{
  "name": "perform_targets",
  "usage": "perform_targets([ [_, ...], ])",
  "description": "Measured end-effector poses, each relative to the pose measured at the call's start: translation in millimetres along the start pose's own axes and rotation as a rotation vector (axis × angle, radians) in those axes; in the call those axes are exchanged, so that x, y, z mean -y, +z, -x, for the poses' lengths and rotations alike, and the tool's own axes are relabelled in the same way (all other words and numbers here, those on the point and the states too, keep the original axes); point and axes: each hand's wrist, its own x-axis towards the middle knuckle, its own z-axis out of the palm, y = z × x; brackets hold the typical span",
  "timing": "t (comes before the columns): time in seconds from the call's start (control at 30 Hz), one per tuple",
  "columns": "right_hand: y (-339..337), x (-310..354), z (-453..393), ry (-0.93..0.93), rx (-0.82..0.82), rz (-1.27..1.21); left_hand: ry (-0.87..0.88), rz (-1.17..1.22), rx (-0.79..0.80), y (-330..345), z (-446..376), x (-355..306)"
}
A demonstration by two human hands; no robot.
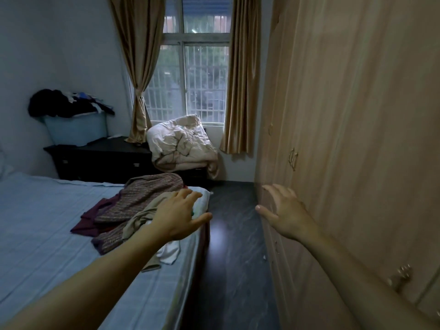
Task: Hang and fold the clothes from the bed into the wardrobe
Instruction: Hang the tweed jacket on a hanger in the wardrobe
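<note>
A pile of clothes (133,208) lies near the right edge of the bed (47,225): a striped brown knit, a dark maroon piece, a beige garment and something white. My left hand (181,215) hovers over the pile's right side with fingers spread and holds nothing. My right hand (285,210) is stretched out open in front of the closed wardrobe (357,139) on the right, empty, near its door.
A dark floor strip (233,246) runs between bed and wardrobe. At the far end stand a dark dresser (100,160) with a blue bin (76,129) heaped with dark clothes, and a crumpled cream duvet (183,146) below the curtained window (190,79). Wardrobe handles (293,158) face the aisle.
</note>
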Motion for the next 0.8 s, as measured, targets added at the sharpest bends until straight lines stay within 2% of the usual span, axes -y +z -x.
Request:
perform_targets([
  [0.1,-1,-22,-42,-0.006,-0.041,-0.030,-0.018,0.003,-0.048,11,-42,0],
  [0.3,25,-53,-124,-0.005,-0.027,-0.068,-0.041,0.006,-0.022,48,-117,17],
  [0.67,86,-80,-301,-0.023,0.076,0.055,-0.070,0.119,-0.005,102,-296,96],
  [0.8,102,-92,-369,-0.030,0.050,0.079,-0.062,0.132,-0.012,121,-360,125],
])
